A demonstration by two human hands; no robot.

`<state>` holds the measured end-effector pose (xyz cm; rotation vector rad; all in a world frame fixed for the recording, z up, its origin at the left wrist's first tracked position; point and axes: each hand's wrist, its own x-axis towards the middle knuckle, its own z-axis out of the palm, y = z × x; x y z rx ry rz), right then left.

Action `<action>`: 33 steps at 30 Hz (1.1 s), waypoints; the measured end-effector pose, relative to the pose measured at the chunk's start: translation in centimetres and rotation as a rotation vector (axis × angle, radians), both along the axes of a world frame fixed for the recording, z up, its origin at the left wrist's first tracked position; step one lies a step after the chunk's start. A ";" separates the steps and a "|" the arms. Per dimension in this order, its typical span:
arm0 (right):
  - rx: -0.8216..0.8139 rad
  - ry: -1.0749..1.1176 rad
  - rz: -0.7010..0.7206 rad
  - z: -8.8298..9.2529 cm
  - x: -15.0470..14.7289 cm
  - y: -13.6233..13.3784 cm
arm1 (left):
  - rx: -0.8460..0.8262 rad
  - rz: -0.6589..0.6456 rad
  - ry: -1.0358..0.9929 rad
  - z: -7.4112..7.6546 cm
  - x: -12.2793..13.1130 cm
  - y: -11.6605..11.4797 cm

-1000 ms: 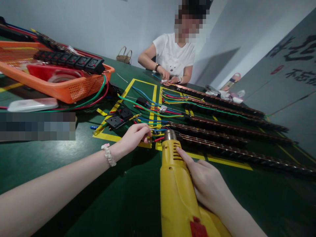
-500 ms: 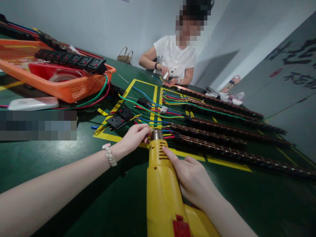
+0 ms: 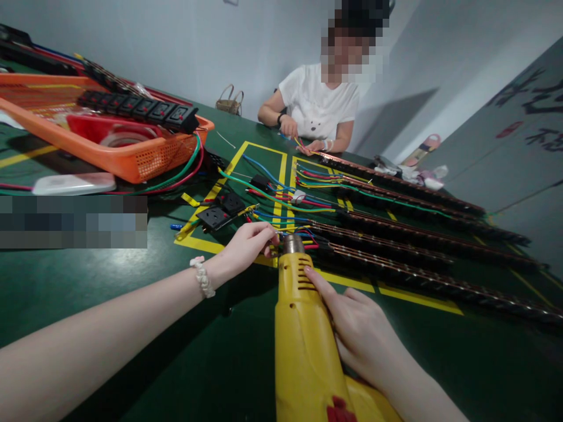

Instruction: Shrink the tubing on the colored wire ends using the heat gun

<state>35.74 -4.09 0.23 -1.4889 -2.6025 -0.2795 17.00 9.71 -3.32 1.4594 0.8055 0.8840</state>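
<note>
My right hand [image 3: 358, 331] grips a yellow heat gun [image 3: 303, 340] along its barrel, index finger stretched forward. The metal nozzle [image 3: 293, 244] points at a bundle of coloured wires [image 3: 281, 225] at the near end of a long black socket strip [image 3: 417, 278]. My left hand [image 3: 248, 243], with a white bracelet on the wrist, pinches these wires just left of the nozzle. Loose black sockets [image 3: 217, 212] lie beyond my left hand inside yellow tape lines.
Several more long strips [image 3: 396, 223] with wires run to the right over the green table [image 3: 132, 293]. An orange basket [image 3: 109, 149] with a black power strip [image 3: 141, 108] sits at the left. A person in a white shirt [image 3: 321, 105] works on wires at the far side.
The heat gun swung left and then slightly back right, its nozzle staying close to my left fingers. My left hand kept its pinch on the wires. The view shifted a little.
</note>
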 end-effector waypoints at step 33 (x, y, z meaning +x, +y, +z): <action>0.026 0.011 -0.076 0.3 1.5 -0.7 | 0.124 0.129 0.185 0.0 -0.1 -0.4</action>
